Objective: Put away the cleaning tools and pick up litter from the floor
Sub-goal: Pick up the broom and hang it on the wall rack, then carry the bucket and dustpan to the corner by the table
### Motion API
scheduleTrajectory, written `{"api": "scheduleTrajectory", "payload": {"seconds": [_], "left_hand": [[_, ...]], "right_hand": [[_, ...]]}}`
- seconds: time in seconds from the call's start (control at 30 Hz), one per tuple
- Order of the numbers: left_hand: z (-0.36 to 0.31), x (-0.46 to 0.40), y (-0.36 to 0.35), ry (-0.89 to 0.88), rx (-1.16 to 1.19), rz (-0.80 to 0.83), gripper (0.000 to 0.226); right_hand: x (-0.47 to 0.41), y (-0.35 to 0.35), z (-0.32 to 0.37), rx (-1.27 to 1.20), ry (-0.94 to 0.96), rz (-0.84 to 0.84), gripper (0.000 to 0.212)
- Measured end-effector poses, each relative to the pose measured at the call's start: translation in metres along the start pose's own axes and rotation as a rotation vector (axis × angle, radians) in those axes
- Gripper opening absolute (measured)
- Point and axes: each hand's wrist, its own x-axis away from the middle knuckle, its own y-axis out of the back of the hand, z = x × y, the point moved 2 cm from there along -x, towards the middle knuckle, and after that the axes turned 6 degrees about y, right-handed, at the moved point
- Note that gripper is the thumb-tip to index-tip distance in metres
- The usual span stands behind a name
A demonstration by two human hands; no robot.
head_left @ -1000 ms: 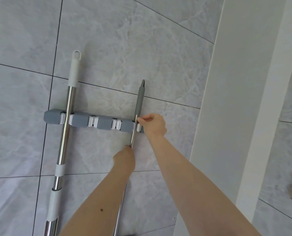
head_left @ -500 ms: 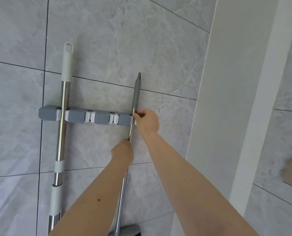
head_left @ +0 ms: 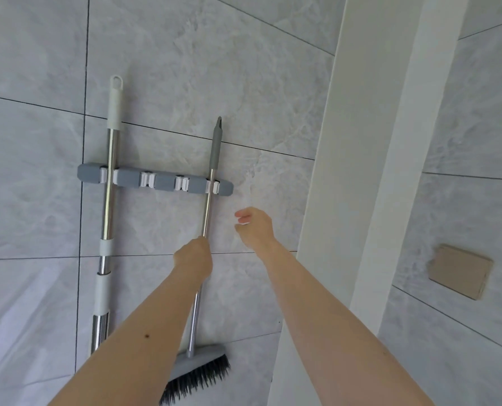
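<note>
A tiled utility corner of a home, likely a bathroom or laundry area. Large grey marble-patterned wall tiles [head_left: 244,68] carry a grey wall-mounted tool rack with white clips [head_left: 132,179], holding a steel mop pole with a white cap [head_left: 110,171] and a steel-handled grey brush with black bristles [head_left: 206,218]. A white door frame [head_left: 361,171] stands at the right.

Grey marbled wall tiles [head_left: 244,68] with dark grout lines, a white door frame [head_left: 369,142] at right, soft daylight.

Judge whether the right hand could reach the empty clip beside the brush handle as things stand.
Probably yes: the right hand hangs open just below the wall rack, holding nothing; only the brush handle stands between it and that empty clip.
</note>
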Motion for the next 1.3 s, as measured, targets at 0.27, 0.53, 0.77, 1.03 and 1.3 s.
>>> {"api": "scheduleTrajectory", "payload": {"seconds": [0.27,0.53,0.77,1.03,1.3], "left_hand": [[-0.021,0.112,-0.029,0.132,-0.053,0.072,0.035],[-0.017,0.234,-0.050,0.231,-0.153,0.198,0.026],[-0.001,0.312,-0.045,0.315,-0.191,0.202,0.037],[0.002,0.418,-0.053,0.313,-0.234,0.299,0.026],[-0.031,0.541,-0.094,0.308,-0.174,0.446,0.022]], "right_hand": [[0.097,0.039,-0.033,-0.048,0.029,0.179,0.025],[0.200,0.064,-0.046,-0.001,0.061,0.392,0.027],[0.276,0.080,-0.044,0.000,0.068,0.484,0.025],[0.376,0.126,-0.047,0.026,0.019,0.516,0.024],[0.485,0.195,-0.093,0.094,-0.116,0.564,0.022]]}}
